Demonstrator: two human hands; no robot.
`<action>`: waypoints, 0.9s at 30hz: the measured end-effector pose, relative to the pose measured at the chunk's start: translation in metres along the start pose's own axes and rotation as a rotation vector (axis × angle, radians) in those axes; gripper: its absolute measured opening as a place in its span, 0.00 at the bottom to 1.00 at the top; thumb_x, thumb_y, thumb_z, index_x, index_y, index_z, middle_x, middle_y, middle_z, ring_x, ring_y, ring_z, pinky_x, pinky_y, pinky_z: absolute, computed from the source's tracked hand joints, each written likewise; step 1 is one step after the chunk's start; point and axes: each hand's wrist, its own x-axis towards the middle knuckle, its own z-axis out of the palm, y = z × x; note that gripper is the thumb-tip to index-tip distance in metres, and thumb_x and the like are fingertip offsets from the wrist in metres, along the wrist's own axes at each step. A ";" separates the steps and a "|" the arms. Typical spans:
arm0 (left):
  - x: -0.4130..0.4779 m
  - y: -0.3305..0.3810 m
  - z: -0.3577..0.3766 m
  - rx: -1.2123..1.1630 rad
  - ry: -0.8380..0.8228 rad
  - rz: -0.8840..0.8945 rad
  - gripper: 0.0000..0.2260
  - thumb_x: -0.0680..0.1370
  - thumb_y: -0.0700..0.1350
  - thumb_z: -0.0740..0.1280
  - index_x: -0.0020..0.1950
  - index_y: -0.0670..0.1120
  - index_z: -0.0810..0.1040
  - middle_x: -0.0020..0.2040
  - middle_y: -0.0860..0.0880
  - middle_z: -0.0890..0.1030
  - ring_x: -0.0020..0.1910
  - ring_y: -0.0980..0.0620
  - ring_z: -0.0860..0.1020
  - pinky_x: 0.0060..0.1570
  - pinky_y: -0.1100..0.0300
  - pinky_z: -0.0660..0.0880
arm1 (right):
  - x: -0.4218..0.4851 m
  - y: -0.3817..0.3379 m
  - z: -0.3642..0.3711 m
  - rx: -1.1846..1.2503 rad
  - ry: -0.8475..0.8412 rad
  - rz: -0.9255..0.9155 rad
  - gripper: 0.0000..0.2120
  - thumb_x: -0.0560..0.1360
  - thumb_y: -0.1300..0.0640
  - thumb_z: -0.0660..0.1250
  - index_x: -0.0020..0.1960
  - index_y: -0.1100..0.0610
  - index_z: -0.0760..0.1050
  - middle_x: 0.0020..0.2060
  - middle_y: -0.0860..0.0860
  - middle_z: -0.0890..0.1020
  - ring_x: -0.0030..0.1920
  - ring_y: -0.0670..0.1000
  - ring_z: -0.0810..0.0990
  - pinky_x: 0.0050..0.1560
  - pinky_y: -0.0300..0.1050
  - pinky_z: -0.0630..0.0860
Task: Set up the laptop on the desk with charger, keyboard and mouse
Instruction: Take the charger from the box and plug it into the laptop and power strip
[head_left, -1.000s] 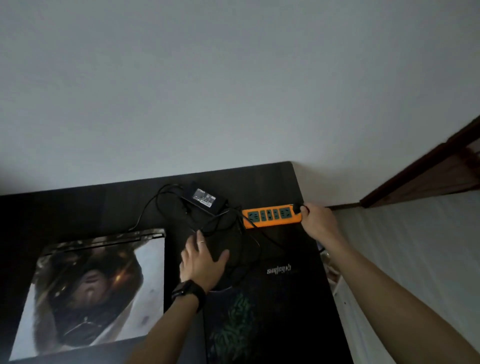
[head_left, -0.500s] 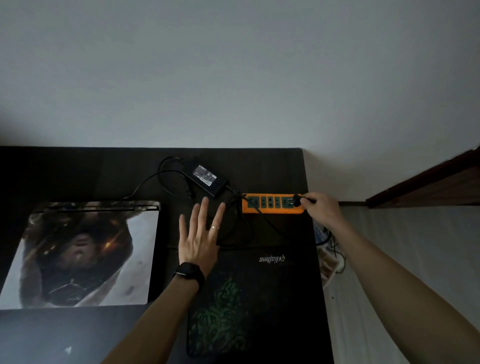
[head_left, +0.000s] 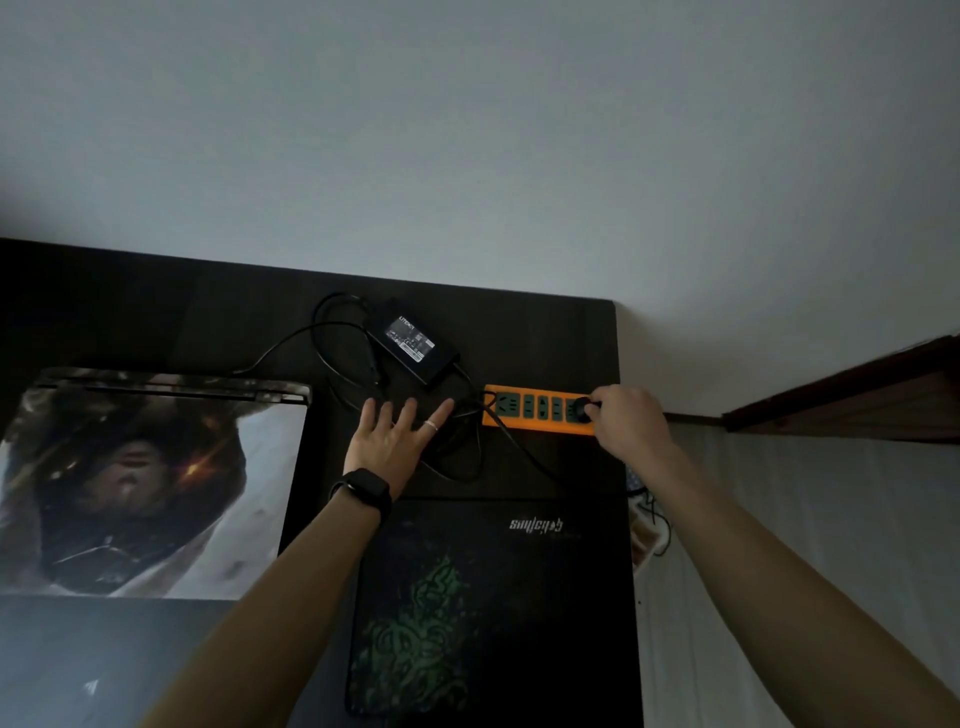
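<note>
Charger brick (head_left: 415, 340) lies toward the back of the desk (head_left: 156, 312), between the closed laptop (head_left: 156, 483) and the orange power strip (head_left: 537, 410); it looks dense and rigid, while its thin cables (head_left: 457, 467) are limp and snag-prone, so the black plug (head_left: 581, 408) is best held by its hard head. The right hand (head_left: 631, 423) pinches that plug at the strip's end socket, and the left hand (head_left: 397, 439) lies flat, fingers straight, on the cable loops. Dim light hides whether the prongs are seated; no keyboard or mouse shows.

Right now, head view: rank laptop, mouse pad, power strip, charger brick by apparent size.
1. laptop and mouse pad: near equal, laptop cropped at frame edge, so not ranked.
2. power strip and charger brick: close, strip slightly longer.
</note>
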 end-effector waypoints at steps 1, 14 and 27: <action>0.000 0.000 0.002 -0.014 0.011 0.000 0.35 0.82 0.41 0.54 0.77 0.58 0.31 0.77 0.44 0.61 0.73 0.41 0.63 0.74 0.41 0.51 | 0.000 -0.003 0.001 -0.049 0.007 -0.017 0.11 0.81 0.51 0.64 0.52 0.56 0.80 0.39 0.50 0.77 0.38 0.50 0.73 0.38 0.43 0.69; 0.017 -0.016 -0.010 -0.034 -0.021 0.054 0.35 0.81 0.41 0.57 0.77 0.63 0.37 0.66 0.50 0.72 0.60 0.44 0.75 0.56 0.46 0.71 | 0.018 -0.012 -0.004 -0.201 -0.062 0.065 0.09 0.78 0.54 0.68 0.55 0.58 0.78 0.50 0.55 0.80 0.50 0.55 0.78 0.42 0.44 0.71; 0.059 -0.023 -0.016 -0.378 -0.044 -0.143 0.18 0.79 0.46 0.66 0.68 0.50 0.72 0.62 0.48 0.76 0.62 0.45 0.74 0.60 0.50 0.71 | 0.039 0.005 0.006 -0.069 0.090 0.015 0.08 0.79 0.52 0.67 0.49 0.56 0.80 0.40 0.51 0.80 0.38 0.49 0.76 0.38 0.41 0.71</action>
